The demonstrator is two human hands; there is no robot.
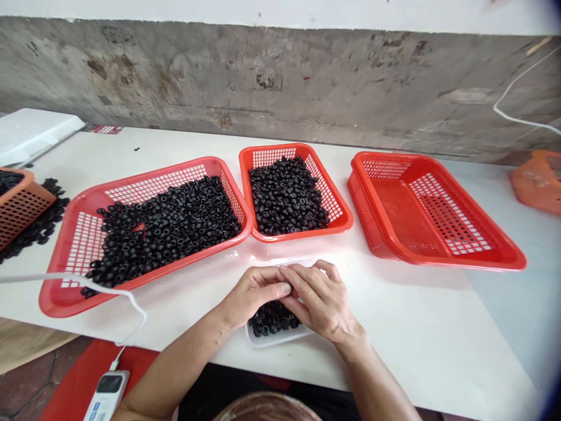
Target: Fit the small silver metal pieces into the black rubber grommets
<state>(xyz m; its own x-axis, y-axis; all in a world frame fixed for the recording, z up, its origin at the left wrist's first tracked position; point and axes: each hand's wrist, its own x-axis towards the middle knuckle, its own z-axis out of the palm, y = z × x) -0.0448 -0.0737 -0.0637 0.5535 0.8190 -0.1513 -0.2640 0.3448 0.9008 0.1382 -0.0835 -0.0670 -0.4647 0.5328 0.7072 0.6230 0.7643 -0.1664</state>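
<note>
My left hand (pixel 258 292) and my right hand (pixel 322 298) meet over a small translucent white tub (pixel 280 339). The fingers of both hands are closed together round a small black ring-like piece (pixel 289 287), of which only a bit shows between the fingertips. Below the hands, many loose black ring-like pieces (pixel 272 318) lie in the tub. My hands hide the tub's far part.
Two red baskets, a wide one (pixel 144 278) and a smaller one (pixel 302 235), hold heaps of black pieces. Stacked red baskets (pixel 390 216) stand to the right. An orange basket (pixel 30 204) is at far left. A white cable (pixel 109 287) crosses the table's left front.
</note>
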